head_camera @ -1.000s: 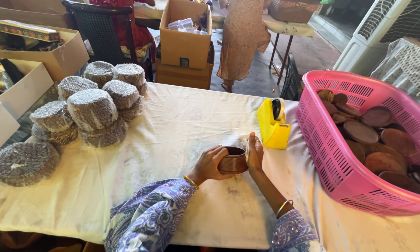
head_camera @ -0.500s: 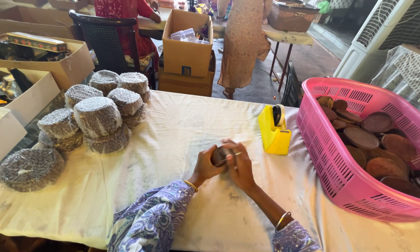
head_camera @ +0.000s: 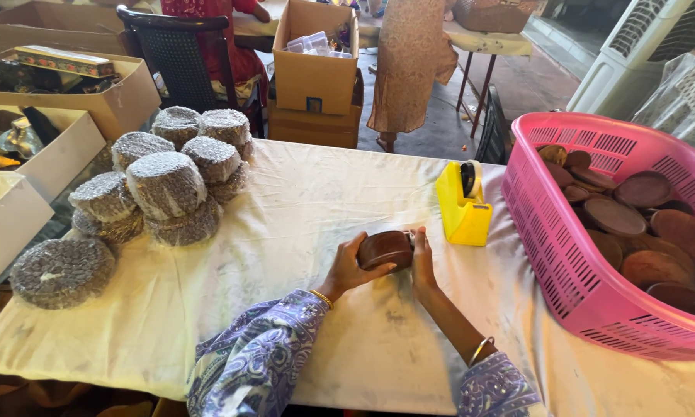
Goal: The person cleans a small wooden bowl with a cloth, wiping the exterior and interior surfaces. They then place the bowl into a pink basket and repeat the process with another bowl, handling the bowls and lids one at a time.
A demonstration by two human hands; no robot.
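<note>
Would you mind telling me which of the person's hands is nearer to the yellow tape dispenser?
Right. The right hand sits just beside the yellow tape dispenser, at the brown wooden piece; the left hand grips that piece's far side.

Left hand: the left hand [head_camera: 349, 268] cups the near side of a round dark brown wooden bowl [head_camera: 385, 249].
Right hand: the right hand [head_camera: 423, 259] presses on the bowl's right side, fingers [head_camera: 420, 239] along its edge.
Desk: the desk [head_camera: 301, 201] is covered with white cloth.
Right: a yellow plastic tape dispenser [head_camera: 463, 205] stands just beside the bowl; a pink plastic basket [head_camera: 564, 255] holds brown wooden pieces.
Left: round bubble-wrapped bundles [head_camera: 166, 185] are stacked.
</note>
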